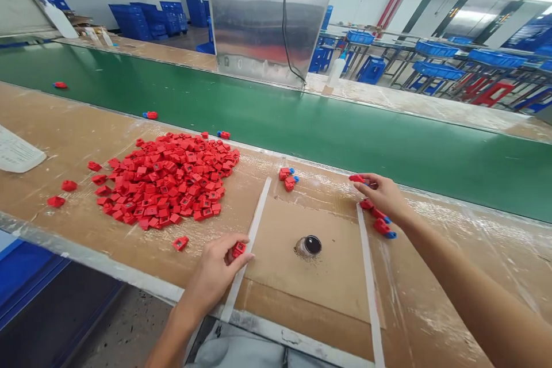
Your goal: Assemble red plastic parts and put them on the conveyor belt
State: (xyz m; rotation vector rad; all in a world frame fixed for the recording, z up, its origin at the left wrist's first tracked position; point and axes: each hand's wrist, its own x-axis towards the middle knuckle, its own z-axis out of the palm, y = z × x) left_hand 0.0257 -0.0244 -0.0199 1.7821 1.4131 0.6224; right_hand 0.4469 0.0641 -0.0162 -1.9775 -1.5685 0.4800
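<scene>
My left hand (pixel 215 273) is closed in a pinch on a small red plastic part (pixel 238 249) near the bench's front edge. My right hand (pixel 382 194) reaches toward the green conveyor belt (pixel 302 121) with its fingers closed on a red part (pixel 357 178). Under that hand lie a few red parts with blue ends (pixel 383 227). A large heap of red parts (pixel 166 178) covers the bench to the left. A small cluster of red and blue parts (pixel 287 178) sits between the heap and my right hand.
A cardboard panel (pixel 310 276) framed by white strips holds a round black hole (pixel 311 244). Loose red parts lie on the belt (pixel 150 115) and left of the heap (pixel 62 192). A metal box (pixel 263 29) with a cable stands behind the belt. Blue crates fill the background.
</scene>
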